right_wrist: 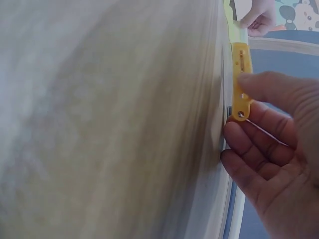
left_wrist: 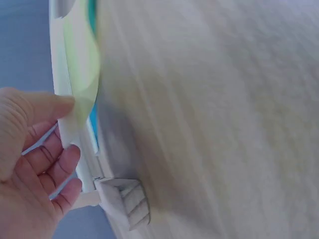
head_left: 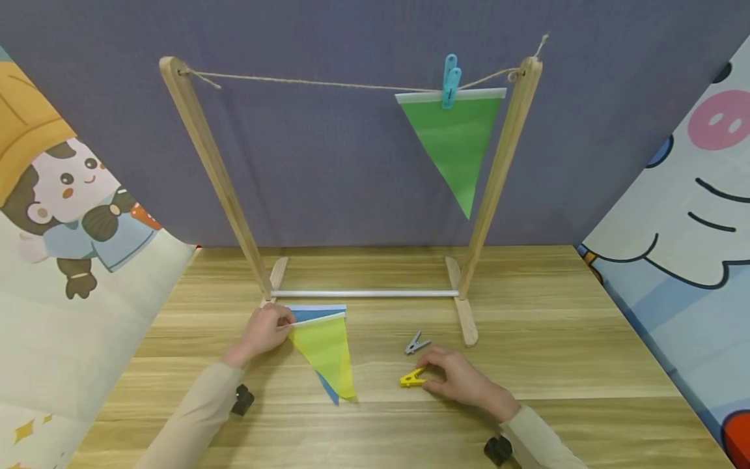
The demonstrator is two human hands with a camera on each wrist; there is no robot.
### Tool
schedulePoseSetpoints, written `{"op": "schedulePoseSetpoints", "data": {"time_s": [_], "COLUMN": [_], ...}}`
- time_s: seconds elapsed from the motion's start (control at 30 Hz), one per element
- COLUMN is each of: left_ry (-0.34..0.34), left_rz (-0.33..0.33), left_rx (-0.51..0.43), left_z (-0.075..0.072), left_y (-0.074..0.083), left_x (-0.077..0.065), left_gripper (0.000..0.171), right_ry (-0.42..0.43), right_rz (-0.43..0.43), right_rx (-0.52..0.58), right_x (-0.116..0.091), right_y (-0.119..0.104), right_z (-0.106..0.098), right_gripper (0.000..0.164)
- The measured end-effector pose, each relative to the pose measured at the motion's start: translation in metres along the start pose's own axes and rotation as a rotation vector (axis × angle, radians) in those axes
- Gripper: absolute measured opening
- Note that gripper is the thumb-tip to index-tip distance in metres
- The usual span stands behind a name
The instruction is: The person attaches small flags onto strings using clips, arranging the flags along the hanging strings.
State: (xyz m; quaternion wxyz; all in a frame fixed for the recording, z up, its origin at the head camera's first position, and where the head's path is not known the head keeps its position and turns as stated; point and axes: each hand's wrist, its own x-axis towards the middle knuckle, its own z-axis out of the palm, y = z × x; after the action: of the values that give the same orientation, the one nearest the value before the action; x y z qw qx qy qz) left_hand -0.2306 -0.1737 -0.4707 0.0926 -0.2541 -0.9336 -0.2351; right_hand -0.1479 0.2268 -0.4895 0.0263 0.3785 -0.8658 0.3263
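My left hand (head_left: 266, 332) pinches a yellow pennant flag (head_left: 324, 352) at the left end of its white top strip, thumb on one side and fingers on the other. Beneath it lies a blue pennant flag (head_left: 319, 314), mostly covered, with its top edge and tip showing. Between thumb and fingertips, my right hand (head_left: 459, 379) holds a yellow clothespin (head_left: 411, 379) by its handle ends, the nose pointing left toward the flags. The same clothespin (right_wrist: 242, 82) appears side-on in the right wrist view. Just beyond it on the table is a grey clothespin (head_left: 416, 343).
Behind the flags stands a wooden frame, its left post (head_left: 219, 176) and right post (head_left: 504, 169) joined by a white bar (head_left: 366, 294). A string (head_left: 310, 82) spans their tops. A light-blue clothespin (head_left: 450, 83) clips a green pennant flag (head_left: 454, 137) onto it near the right post.
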Motion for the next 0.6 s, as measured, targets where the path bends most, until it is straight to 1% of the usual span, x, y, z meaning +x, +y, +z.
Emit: {"op": "schedulePoseSetpoints", "data": {"time_s": [0.07, 0.1, 0.17, 0.27, 0.43, 0.6], "left_ry": [0.011, 0.013, 0.012, 0.008, 0.012, 0.024], "left_rz": [0.002, -0.008, -0.042, -0.125, -0.224, -0.304], "left_rx": [-0.076, -0.122, -0.215, -0.346, -0.481, -0.576], "left_z": [-0.003, -0.004, -0.006, -0.009, -0.014, -0.020], "left_y": [0.000, 0.000, 0.001, 0.001, 0.006, 0.014], "left_x": [-0.001, -0.001, -0.002, -0.003, -0.003, -0.002], "left_gripper": [0.010, 0.009, 0.005, 0.001, 0.008, 0.016], "right_ry": [0.006, 0.011, 0.023, 0.055, 0.096, 0.122], "right_rz": [0.005, 0.006, 0.003, -0.018, -0.026, -0.027], "right_rx": [0.012, 0.017, 0.030, 0.043, 0.076, 0.076], "right_x": [0.000, 0.000, 0.001, 0.002, 0.006, 0.011], "right_y": [-0.001, -0.001, -0.001, 0.000, 0.001, 0.000], "right_z": [-0.001, -0.001, -0.001, -0.001, -0.003, -0.011], "right_gripper": [0.026, 0.025, 0.026, 0.027, 0.026, 0.025]}}
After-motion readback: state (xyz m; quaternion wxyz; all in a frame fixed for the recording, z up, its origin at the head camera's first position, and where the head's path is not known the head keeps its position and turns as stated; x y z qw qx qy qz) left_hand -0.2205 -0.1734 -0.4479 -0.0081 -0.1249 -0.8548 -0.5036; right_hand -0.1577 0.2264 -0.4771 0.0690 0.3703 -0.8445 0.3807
